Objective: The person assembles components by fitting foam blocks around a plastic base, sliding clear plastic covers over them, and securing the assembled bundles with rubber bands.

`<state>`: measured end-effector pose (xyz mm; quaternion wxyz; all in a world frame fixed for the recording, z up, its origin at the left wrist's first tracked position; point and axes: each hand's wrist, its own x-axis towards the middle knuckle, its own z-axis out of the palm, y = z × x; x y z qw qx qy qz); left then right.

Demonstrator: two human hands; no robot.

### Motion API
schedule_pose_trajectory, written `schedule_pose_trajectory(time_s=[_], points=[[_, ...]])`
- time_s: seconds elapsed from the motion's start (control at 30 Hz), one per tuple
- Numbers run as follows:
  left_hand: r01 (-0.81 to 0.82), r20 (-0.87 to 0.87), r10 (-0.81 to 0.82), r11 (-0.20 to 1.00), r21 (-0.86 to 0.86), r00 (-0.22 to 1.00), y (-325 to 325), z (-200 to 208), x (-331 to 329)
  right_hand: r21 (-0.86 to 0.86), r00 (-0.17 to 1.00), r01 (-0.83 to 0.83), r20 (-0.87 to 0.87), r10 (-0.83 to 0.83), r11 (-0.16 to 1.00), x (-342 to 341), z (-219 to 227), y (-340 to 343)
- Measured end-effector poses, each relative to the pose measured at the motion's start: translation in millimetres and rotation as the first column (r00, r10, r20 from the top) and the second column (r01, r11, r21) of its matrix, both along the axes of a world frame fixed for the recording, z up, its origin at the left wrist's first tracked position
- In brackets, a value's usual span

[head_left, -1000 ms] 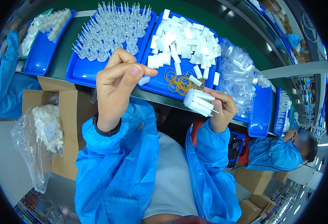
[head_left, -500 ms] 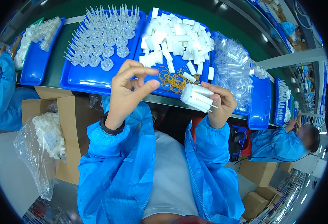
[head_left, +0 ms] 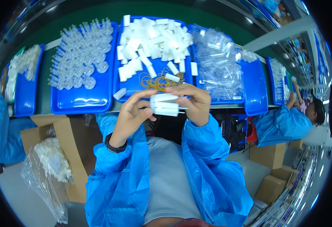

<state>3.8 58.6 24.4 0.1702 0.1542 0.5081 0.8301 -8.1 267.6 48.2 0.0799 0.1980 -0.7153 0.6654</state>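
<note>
Between my hands is a white assembly [head_left: 165, 105], a round base with several white blocks standing side by side along it and thin pins jutting from its right end. My left hand [head_left: 132, 114] grips the round base at the left, thumb below and fingers above. My right hand [head_left: 194, 103] holds the blocks near the pin end, its fingers curled over the top. Just beyond the hands, tan rubber bands [head_left: 156, 81] lie at the front of a blue tray [head_left: 116, 84], below a heap of white blocks [head_left: 150, 39].
To the left, a blue tray [head_left: 81, 103] carries rows of clear pronged parts [head_left: 79, 56]. Clear plastic pieces [head_left: 219, 62] fill another tray at the right. An open cardboard box [head_left: 72, 162] with bagged white parts stands lower left. Co-workers in blue sit at both sides.
My left hand, apart and open before, has come over to the assembly and taken hold of its base. The view has shifted, and a single white block now lies at the tray's front-left corner.
</note>
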Motion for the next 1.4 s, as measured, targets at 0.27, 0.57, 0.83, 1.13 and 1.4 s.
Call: schedule_pose_trajectory(time_s=[0.27,0.57,0.83,1.13,1.4], points=[[-0.058,0.06,0.058,0.998,-0.001,0.996,-4,-5,1,0.262,0.994,0.084,-0.089,-0.062,0.961,2,20,23],[-0.152,0.249,0.105,0.972,0.177,0.963,-10,-9,3,0.882,0.944,0.3,-0.219,-0.248,0.363,14,17,92],[-0.135,0.182,0.105,0.977,0.165,0.978,-7,-6,9,0.906,0.955,0.28,-0.23,-0.186,0.317,12,-1,99],[-0.132,0.209,0.105,0.984,0.119,0.972,-10,-1,-1,0.814,0.939,0.299,-0.159,-0.304,0.498,4,13,96],[-0.198,0.247,0.146,0.959,0.202,0.958,-8,-10,6,0.483,0.871,0.49,-0.251,-0.422,0.726,9,29,72]])
